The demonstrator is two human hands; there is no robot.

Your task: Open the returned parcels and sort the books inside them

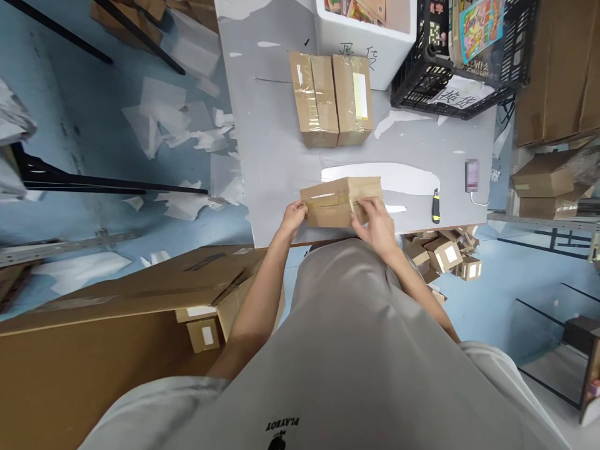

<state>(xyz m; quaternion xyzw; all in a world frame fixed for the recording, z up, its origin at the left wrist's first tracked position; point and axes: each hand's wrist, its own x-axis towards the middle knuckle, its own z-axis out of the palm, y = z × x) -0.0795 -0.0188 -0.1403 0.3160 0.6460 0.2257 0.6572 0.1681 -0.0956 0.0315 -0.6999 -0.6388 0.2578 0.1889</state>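
Note:
A small brown cardboard box (328, 215) lies at the near edge of the grey table, with strips of clear tape across its top. My left hand (294, 217) pinches its left end between thumb and fingers. On the right part of the box, my right hand (375, 228) has its fingers bent over the top and its thumb near a taped seam. What lies under those fingers is hidden. To the right rests a black and yellow utility knife (435, 206). Just beyond the box is a torn white patch (398, 176) on the tabletop.
Two taped cardboard boxes (330, 100) stand farther back on the table. Behind them are a white foam bin (360, 59) and a black plastic crate (469, 106) holding books. A phone (472, 175) lies at right. A large open carton (117, 306) sits at lower left; small boxes (443, 253) are piled below right.

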